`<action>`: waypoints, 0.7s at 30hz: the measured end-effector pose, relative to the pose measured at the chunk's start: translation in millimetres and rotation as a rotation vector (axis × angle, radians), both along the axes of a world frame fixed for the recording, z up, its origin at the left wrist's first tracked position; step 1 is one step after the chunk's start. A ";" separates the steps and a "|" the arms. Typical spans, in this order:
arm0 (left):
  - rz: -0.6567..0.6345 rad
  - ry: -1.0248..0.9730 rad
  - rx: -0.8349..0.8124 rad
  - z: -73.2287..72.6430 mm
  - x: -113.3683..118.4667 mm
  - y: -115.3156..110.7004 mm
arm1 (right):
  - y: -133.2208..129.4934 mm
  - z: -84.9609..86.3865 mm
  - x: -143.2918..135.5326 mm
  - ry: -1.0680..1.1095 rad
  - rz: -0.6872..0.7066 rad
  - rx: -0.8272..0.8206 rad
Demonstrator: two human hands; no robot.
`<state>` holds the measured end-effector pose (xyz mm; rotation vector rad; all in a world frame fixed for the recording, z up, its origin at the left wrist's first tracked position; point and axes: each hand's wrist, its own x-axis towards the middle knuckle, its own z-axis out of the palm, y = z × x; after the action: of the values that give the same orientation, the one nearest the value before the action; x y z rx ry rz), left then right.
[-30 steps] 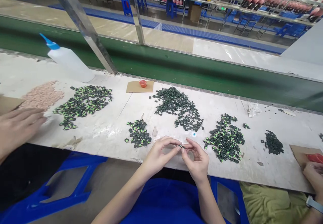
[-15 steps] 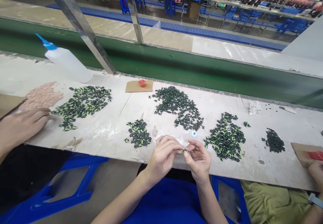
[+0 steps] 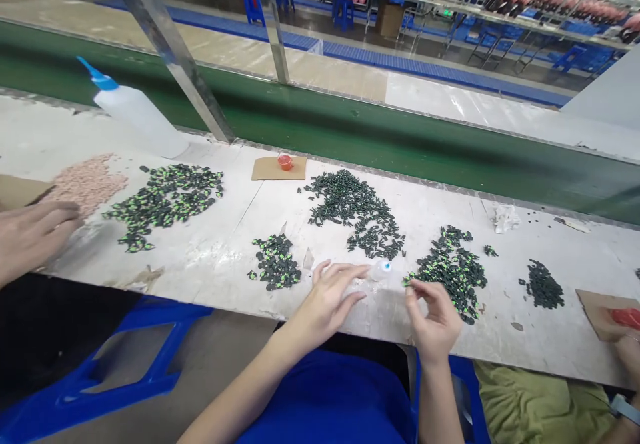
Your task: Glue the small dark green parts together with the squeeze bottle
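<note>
My left hand [image 3: 333, 297] is over the table's front edge, fingers apart, its fingertips beside a small white bottle with a blue tip [image 3: 381, 270]. Thumb and forefinger of my right hand [image 3: 434, 317] are pinched together at the left edge of a pile of dark pieces with green marks [image 3: 453, 271]; a small green-marked piece [image 3: 407, 282] shows at the fingertips. Behind the bottle lies a pile of plain dark green pieces [image 3: 350, 197]. To the left of my left hand is a smaller pile of dark green-marked pieces [image 3: 276, 264].
A red cup [image 3: 285, 162] sits on cardboard [image 3: 265, 169]. Further left are a large green-marked pile [image 3: 175, 194], pink pieces [image 3: 87, 181], a tilted white bottle [image 3: 140, 121] and another person's hand [image 3: 37, 237]. At right are a dark pile [image 3: 544, 285] and another person's hand [image 3: 630, 351].
My hands have come apart. The right hand moved right to the green-marked pile; the left hand opened beside the small bottle. The person's hand at left shifted left.
</note>
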<state>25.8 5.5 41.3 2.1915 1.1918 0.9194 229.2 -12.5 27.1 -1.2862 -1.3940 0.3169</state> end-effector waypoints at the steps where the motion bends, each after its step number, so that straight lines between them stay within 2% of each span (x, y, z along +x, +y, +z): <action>1: 0.049 0.057 0.011 -2.2 -8.0 2.4 | 3.7 -2.3 11.2 -0.068 -0.115 0.015; 3: 0.159 0.178 0.056 -8.6 -28.0 6.9 | 10.1 -7.5 31.0 -0.196 -0.262 -0.040; 5: 0.236 0.281 0.084 -16.7 -49.4 9.8 | 14.4 -11.5 43.4 -0.312 -0.349 -0.056; 8: 0.256 0.393 0.069 -29.6 -74.0 11.1 | 17.0 -12.9 43.9 -0.474 -0.394 0.026; 10: 0.265 0.435 0.047 -37.0 -81.2 10.9 | 17.6 -12.4 34.8 -0.531 -0.292 0.047; 14: 0.306 0.423 0.042 -43.2 -77.7 12.0 | 20.2 -16.2 10.0 -0.535 0.033 -0.075; 21: 0.247 0.306 -0.069 -30.2 -49.2 23.7 | 28.8 -21.9 -10.7 -0.381 0.120 -0.169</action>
<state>-23.4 29.2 11.1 2.2179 1.6412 0.6366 218.5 16.3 5.1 -1.4568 -1.8026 0.2854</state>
